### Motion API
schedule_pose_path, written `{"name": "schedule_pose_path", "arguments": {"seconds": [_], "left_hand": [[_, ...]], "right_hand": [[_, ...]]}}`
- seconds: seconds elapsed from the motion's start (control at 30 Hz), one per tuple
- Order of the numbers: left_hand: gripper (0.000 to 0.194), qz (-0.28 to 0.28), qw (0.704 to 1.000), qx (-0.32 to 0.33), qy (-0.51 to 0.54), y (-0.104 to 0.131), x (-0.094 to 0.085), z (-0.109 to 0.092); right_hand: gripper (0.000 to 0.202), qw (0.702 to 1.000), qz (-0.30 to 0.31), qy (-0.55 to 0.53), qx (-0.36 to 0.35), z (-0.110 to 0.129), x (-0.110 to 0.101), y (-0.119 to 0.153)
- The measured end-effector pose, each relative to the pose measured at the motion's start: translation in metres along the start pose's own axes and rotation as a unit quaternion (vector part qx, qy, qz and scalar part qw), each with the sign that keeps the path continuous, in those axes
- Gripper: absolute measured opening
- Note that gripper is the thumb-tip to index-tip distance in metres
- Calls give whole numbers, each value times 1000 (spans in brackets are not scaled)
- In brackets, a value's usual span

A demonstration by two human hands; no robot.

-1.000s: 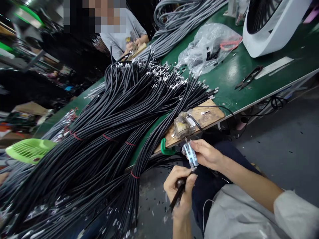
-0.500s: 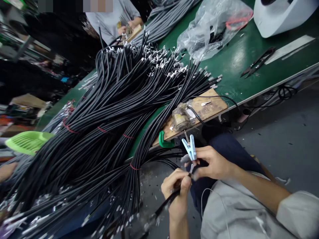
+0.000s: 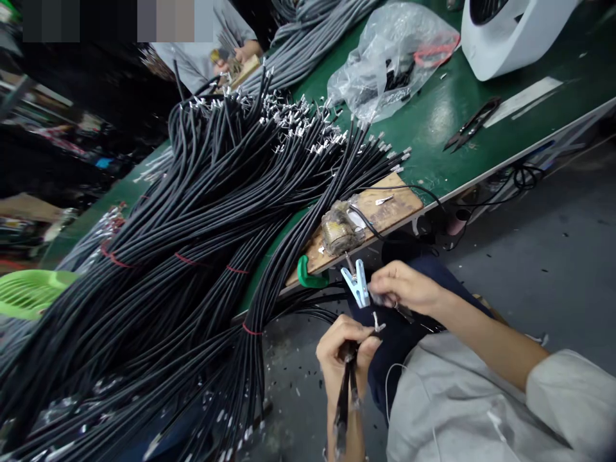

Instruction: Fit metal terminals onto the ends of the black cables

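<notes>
My left hand [image 3: 344, 350] is closed round a black cable [image 3: 342, 404], whose tail hangs down past the wrist. White stripped wire ends [image 3: 378, 324] stick out beyond its thumb and forefinger. Just right of a light-blue clothespin [image 3: 356, 283], my right hand [image 3: 404, 287] has its fingers pinched together. A greyish blur shows at those fingertips, too unclear to name. The clothespin sits on the shaft of a small motor [image 3: 339, 229] wrapped in clear plastic and tape. That motor rests on a wooden board [image 3: 399, 200] at the table edge, beside a green clamp [image 3: 308, 273].
Bundles of black cables [image 3: 216, 218] with red ties cover the left of the green table [image 3: 423, 122]. Thread snips [image 3: 471, 125], a plastic bag [image 3: 385, 58] and a white container [image 3: 514, 38] lie farther right. A light-green basket [image 3: 38, 292] is at far left. Another person's hands [image 3: 240, 54] work across the table.
My right hand has moved up and away from the cable end in my left hand. The cable in my left hand has swung to hang more steeply. The view has shifted slightly.
</notes>
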State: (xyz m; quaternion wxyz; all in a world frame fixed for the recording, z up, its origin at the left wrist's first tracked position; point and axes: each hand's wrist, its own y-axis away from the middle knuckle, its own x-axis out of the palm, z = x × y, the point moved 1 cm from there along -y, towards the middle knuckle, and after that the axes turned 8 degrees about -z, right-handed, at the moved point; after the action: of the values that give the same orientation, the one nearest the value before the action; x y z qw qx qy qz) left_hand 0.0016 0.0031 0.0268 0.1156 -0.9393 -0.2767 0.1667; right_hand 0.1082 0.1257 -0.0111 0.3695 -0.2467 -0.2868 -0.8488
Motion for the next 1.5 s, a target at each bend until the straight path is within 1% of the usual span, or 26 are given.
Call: {"name": "schedule_pose_path", "arguments": {"seconds": [0.03,0.07,0.13,0.2,0.33,0.4,0.5,0.57,0.63,0.7,0.77,0.87,0.93,1.0,1.03,1.07,1.1,1.17,1.2,1.23,1.27,1.3,1.37,1.5], "left_hand": [[14,-7,1000,2,14,0,1,0],[14,-15,999,4,34,1,1,0],[15,-33,997,5,76,1,1,3],[14,-50,994,2,96,1,0,6],[13,-60,996,-28,67,-1,1,14],[14,-60,996,-43,56,-3,3,17],[16,-51,997,-41,45,-8,6,16],[17,-42,998,-39,34,-11,8,14],[18,-31,998,-46,26,-12,8,11],[17,-15,998,-57,26,-11,7,10],[15,0,997,-64,33,-9,5,11],[11,4,997,-59,56,-4,2,13],[10,7,995,-52,81,-2,2,14],[10,27,993,-54,97,-2,3,14],[10,35,993,-61,98,-2,5,13],[9,41,992,-74,94,-2,7,12],[8,43,991,-91,86,-3,9,12],[10,46,989,-120,74,-2,12,11],[13,46,988,-126,72,-1,13,11],[15,47,988,-125,72,0,13,11],[16,45,989,-119,73,2,12,11],[16,38,991,-109,75,4,10,12],[16,18,992,-97,72,9,7,14],[16,-36,994,-103,27,20,8,12]], "right_hand": [[39,999,-17,-1,-30,7,2,-2],[43,998,-19,-3,-52,13,5,-4],[48,998,4,-7,-70,20,15,-5],[49,998,19,-35,-57,20,24,-6],[43,991,-9,-133,-31,11,33,-9],[40,987,-15,-160,-30,7,33,-10],[39,983,-5,-184,-22,3,32,-12],[41,981,16,-193,-19,1,30,-13],[44,980,49,-191,-18,-1,28,-15],[48,980,66,-185,-15,-4,21,-16],[49,982,46,-180,-15,-7,11,-16],[47,991,-10,-127,-42,-10,-11,-8],[40,993,-56,-41,-91,-7,-23,4],[29,978,-113,68,-159,-1,-28,20],[24,962,-130,126,-204,3,-27,29],[20,941,-130,185,-251,7,-23,38],[15,915,-114,244,-300,10,-16,46],[7,854,-56,348,-382,13,0,57],[7,829,-35,379,-411,13,9,61],[6,813,-29,391,-429,12,15,62],[4,809,-36,386,-442,11,21,62],[4,811,-50,369,-451,9,24,60],[8,824,-82,335,-449,5,27,55],[30,839,-151,317,-416,-6,26,45]]}}
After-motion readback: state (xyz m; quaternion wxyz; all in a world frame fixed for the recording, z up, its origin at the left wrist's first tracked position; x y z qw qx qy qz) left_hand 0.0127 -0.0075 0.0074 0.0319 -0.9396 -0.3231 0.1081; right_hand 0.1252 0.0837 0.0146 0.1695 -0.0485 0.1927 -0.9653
